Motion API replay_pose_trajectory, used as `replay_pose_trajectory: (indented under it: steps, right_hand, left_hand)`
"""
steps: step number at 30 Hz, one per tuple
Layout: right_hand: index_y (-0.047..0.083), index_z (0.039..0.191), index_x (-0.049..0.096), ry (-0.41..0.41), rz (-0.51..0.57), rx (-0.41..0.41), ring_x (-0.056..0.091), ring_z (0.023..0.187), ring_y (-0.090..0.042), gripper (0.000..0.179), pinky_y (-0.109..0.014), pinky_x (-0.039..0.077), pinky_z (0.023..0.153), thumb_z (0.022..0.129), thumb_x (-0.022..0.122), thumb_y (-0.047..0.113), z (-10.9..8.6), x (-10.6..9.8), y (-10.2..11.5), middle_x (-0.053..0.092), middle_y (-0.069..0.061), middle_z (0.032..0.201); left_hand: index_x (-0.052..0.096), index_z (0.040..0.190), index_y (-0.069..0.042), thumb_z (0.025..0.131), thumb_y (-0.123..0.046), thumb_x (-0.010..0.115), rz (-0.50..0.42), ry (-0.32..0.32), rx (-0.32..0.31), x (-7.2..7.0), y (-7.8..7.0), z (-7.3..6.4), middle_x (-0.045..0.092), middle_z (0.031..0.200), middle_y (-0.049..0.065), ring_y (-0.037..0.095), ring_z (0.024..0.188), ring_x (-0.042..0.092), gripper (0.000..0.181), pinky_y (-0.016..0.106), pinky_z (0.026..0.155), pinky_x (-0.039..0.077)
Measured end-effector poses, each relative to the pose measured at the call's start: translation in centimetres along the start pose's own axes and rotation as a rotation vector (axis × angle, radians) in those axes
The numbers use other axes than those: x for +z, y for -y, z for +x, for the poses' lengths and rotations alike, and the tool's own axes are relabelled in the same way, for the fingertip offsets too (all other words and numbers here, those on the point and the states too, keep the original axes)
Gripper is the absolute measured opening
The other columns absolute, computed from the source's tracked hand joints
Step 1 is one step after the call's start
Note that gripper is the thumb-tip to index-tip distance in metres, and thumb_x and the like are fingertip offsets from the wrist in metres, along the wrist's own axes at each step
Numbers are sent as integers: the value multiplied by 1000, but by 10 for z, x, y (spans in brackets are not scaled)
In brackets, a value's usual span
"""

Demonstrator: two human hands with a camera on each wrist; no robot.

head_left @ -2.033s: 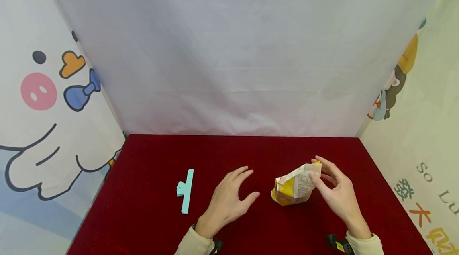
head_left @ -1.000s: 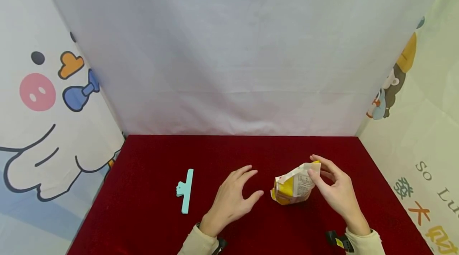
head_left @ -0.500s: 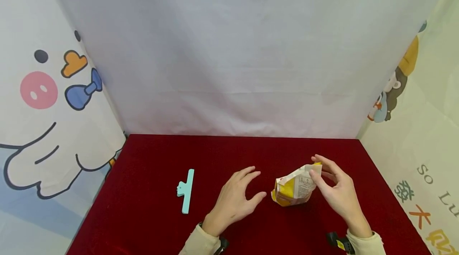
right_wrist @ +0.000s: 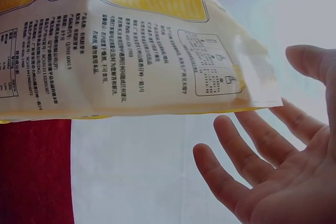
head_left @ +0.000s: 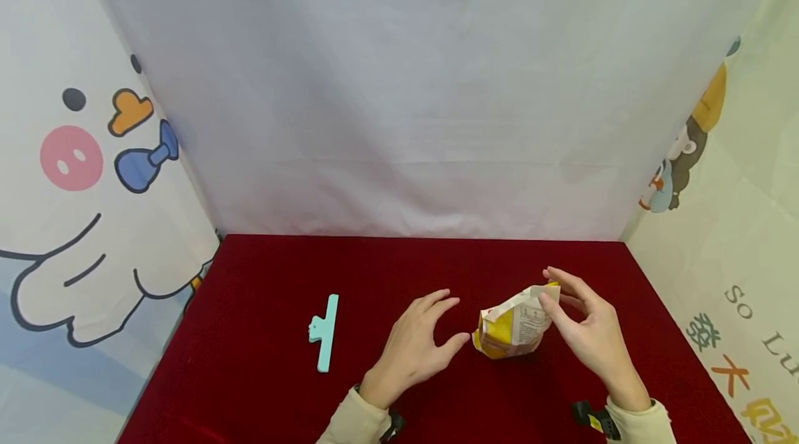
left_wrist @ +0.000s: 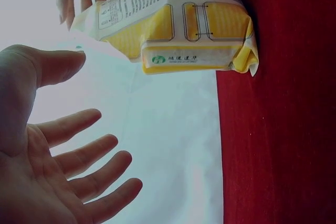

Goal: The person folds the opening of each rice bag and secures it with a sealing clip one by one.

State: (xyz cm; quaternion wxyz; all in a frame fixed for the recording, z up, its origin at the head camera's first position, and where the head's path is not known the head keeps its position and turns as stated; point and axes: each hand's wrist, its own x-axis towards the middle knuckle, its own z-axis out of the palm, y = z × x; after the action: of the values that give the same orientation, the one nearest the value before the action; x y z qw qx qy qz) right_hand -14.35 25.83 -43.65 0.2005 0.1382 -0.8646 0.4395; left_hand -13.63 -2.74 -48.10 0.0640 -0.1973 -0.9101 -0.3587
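A yellow and white food bag [head_left: 513,326] covered in small print stands on the red table, its upper end creased and leaning right. My right hand [head_left: 589,333] is beside that upper end, thumb on the near side and fingers beyond it. In the right wrist view, a gap shows between the thumb [right_wrist: 310,64] and the bag's edge. To the bag's left is my left hand [head_left: 415,347], fingers spread, with nothing in it; the left wrist view shows its thumb [left_wrist: 60,66] near the bag but apart from it. A light-blue clip [head_left: 324,333] lies farther left.
The red table [head_left: 262,270] runs back to a white cloth wall [head_left: 406,118]. Printed cloths with cartoon figures hang at the left [head_left: 93,257] and right [head_left: 736,222] sides.
My left hand has moved slowly rightward, closer to the bag. The right hand stays almost in place by the bag's upper end. Bag and clip have not moved.
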Motion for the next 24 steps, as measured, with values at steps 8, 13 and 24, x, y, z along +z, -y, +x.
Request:
replay_pose_trajectory:
  steps: [8,13,24]
  right_hand:
    - [14,145,66,6,-21,-11,58,115,15,48,-5,47,97,98,74,4,0,-2,2,71,-12,137]
    - [13,144,66,28,-47,8,56,115,15,46,-5,47,95,100,74,8,0,-2,1,70,-12,139]
    - [16,141,69,38,-62,0,56,114,17,47,-5,48,90,96,78,7,0,-3,6,71,-8,139]
  left_hand:
    - [65,146,-17,98,-42,74,1,-3,25,5,-4,2,58,158,4,25,143,57,55,50,111,54]
    - [66,146,-16,97,-40,74,-2,-4,29,7,-4,3,58,157,3,24,143,57,55,49,111,53]
    - [65,146,-18,99,-44,73,12,6,29,12,-6,7,58,158,3,25,143,57,55,48,110,54]
